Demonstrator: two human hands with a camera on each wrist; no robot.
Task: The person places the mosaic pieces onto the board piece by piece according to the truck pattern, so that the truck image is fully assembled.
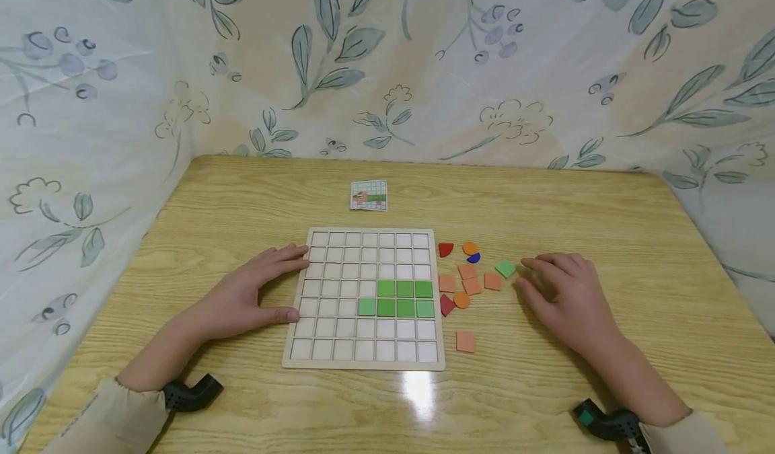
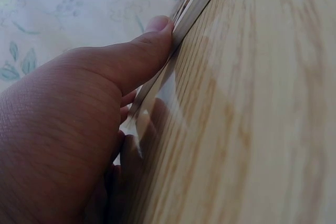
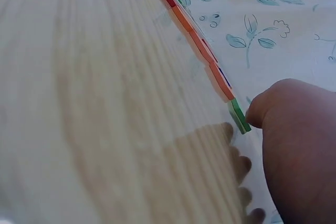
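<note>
The wooden grid board (image 1: 327,350) lies on the table, with green squares (image 1: 385,288) in two rows at its right side. My left hand (image 1: 239,299) rests at the board's left edge, fingers and thumb spread; in the left wrist view the thumb of the hand (image 2: 79,108) touches the board's side (image 2: 202,1). My right hand (image 1: 572,299) is just right of a loose light green square (image 1: 505,269), holding nothing that shows. The right wrist view has the hand (image 3: 299,140) beside that green piece (image 3: 240,116); whether they touch is unclear.
Right of the board lie several orange squares (image 1: 465,342), orange circles (image 1: 461,300), red pieces (image 1: 445,249) and a blue piece (image 1: 474,258). A small pattern card (image 1: 368,196) lies behind the board. Patterned cloth (image 1: 387,57) hangs behind the table (image 1: 514,400).
</note>
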